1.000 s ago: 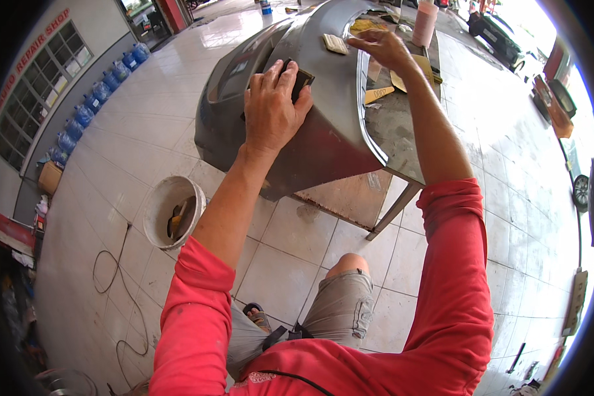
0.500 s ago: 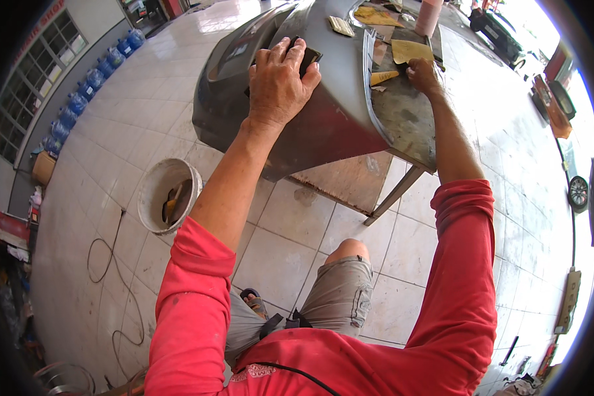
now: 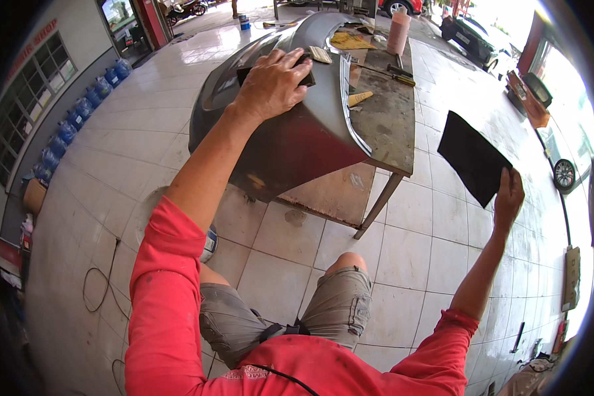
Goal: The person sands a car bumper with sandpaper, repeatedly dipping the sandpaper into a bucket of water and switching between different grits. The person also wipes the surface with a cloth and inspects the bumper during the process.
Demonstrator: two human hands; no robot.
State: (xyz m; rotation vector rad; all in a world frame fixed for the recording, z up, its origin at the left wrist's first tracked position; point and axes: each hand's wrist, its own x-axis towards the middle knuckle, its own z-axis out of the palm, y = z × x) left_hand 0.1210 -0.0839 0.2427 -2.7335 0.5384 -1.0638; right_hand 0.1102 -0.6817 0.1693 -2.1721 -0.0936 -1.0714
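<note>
My left hand (image 3: 268, 87) lies over a dark block (image 3: 307, 79), its fingers bent round it, pressed to the grey bumper (image 3: 310, 132). The palm hides most of the block. Out to the right, away from the table (image 3: 393, 142), my right hand (image 3: 509, 198) pinches a black sheet of sandpaper (image 3: 472, 158) by its lower corner. The sheet hangs in the air over the tiled floor, dark face showing. A small pale pad (image 3: 320, 54) rests on top of the bumper, just beyond my left fingertips.
On the table are a pink bottle (image 3: 397, 34), a yellow sheet (image 3: 353, 41), a folded yellow piece (image 3: 360, 98) and a long-handled tool (image 3: 400, 72). My left arm mostly covers a bucket (image 3: 210, 244). A thin cord (image 3: 99, 303) lies on the floor; several blue water jugs (image 3: 76, 119) line the wall.
My right hand has lifted the sandpaper off the table and swung it right and toward me, turning its black face into view. My left hand stays on the block at the bumper.
</note>
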